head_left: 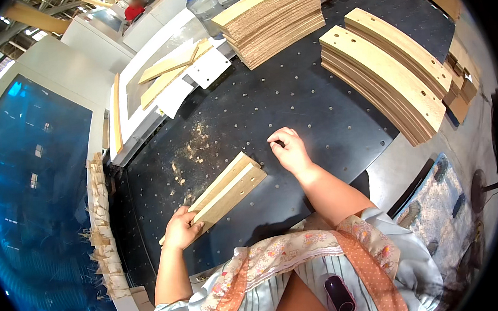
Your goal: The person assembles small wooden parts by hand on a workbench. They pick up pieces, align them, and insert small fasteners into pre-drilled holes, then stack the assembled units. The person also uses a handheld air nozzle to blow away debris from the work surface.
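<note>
My left hand is wrapped around the near end of two narrow wooden boards, which lie side by side and slant away to the right over the black table. Small holes show near the far end of the front board. Beyond that end, to the right, my right hand hovers apart from the boards, its fingers curled toward the thumb. Whether anything small sits in those fingers is hidden.
The black table is dotted with small holes and has sawdust left of centre. Stacked boards stand at the back, with drilled board stacks at right. A water jug and loose strips lie back left, near a blue panel.
</note>
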Motion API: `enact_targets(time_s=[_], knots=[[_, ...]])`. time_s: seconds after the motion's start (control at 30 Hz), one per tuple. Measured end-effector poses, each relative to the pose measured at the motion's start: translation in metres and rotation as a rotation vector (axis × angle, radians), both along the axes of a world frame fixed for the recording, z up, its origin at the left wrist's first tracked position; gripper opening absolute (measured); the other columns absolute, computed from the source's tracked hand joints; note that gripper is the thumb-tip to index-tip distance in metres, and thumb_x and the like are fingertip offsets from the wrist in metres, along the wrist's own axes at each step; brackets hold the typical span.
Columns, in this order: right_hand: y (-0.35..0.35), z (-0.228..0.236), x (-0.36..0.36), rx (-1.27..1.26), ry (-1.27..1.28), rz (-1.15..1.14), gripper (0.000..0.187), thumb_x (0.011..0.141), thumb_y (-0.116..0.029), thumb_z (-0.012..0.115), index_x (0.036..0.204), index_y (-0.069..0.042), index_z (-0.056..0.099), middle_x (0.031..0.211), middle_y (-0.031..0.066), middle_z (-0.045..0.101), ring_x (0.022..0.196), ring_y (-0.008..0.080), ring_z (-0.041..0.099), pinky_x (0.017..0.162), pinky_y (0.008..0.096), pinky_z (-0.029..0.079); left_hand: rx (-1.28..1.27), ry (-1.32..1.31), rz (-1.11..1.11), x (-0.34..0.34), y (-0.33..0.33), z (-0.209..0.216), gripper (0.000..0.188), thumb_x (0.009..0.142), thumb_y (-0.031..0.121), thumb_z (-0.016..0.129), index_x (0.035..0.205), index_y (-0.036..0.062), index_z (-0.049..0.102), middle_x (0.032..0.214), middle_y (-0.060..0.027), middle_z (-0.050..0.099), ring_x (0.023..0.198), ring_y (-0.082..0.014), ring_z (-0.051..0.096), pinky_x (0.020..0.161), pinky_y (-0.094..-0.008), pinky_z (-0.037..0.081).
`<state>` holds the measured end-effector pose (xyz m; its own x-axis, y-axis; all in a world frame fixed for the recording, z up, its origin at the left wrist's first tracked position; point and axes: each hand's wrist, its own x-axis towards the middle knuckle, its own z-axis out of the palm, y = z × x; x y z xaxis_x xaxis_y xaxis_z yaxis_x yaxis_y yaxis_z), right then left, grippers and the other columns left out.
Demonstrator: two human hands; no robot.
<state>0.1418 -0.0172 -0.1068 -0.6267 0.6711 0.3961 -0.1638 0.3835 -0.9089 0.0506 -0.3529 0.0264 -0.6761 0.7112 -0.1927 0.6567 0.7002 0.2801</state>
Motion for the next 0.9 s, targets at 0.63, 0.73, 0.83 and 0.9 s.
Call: enact_targets(time_s=[0.63, 0.73, 0.83, 0.9], knots=[[-0.003, -0.003, -0.002, -0.164, 0.01, 0.11, 0.009, 0.082, -0.004, 0.062, 0.09, -0.005, 0.066, 0.089, 0.0054, 0.063, 0.091, 0.0216, 0.059, 0.081, 0.0318, 0.048, 0.51, -0.811, 0.309, -0.032, -0.014, -0.03, 0.02, 0.076, 0.006, 0.077, 0.094, -0.0017, 0.072, 0.088, -0.005, 0.066, 0.081, -0.0139, 0.061, 0.073, -0.0271, 0.047], [-0.005, 0.002, 0.0, -0.151, 0.058, 0.132, 0.009, 0.083, -0.004, 0.062, 0.091, -0.004, 0.066, 0.087, 0.005, 0.062, 0.084, 0.0178, 0.059, 0.077, 0.0292, 0.048, 0.577, -1.017, 0.447, -0.021, -0.002, -0.024, 0.029, 0.08, 0.005, 0.073, 0.106, -0.0067, 0.067, 0.1, -0.0123, 0.071, 0.088, -0.0178, 0.067, 0.083, -0.0292, 0.05], [-0.009, 0.003, 0.001, -0.163, 0.076, 0.177, 0.009, 0.085, -0.004, 0.062, 0.092, -0.003, 0.066, 0.087, 0.0046, 0.062, 0.079, 0.0138, 0.058, 0.071, 0.0267, 0.048, 0.651, -1.065, 0.48, -0.023, -0.004, -0.036, 0.029, 0.081, 0.007, 0.072, 0.107, -0.0063, 0.068, 0.101, -0.0129, 0.071, 0.09, -0.0196, 0.067, 0.084, -0.0312, 0.051], [-0.012, 0.001, 0.0, -0.171, 0.086, 0.198, 0.008, 0.087, -0.005, 0.062, 0.092, -0.001, 0.066, 0.087, 0.0057, 0.062, 0.076, 0.0126, 0.058, 0.069, 0.026, 0.048, 0.756, -1.073, 0.469, -0.025, -0.001, -0.042, 0.028, 0.082, 0.008, 0.071, 0.106, -0.0059, 0.067, 0.102, -0.0133, 0.071, 0.09, -0.0206, 0.068, 0.084, -0.0322, 0.052]])
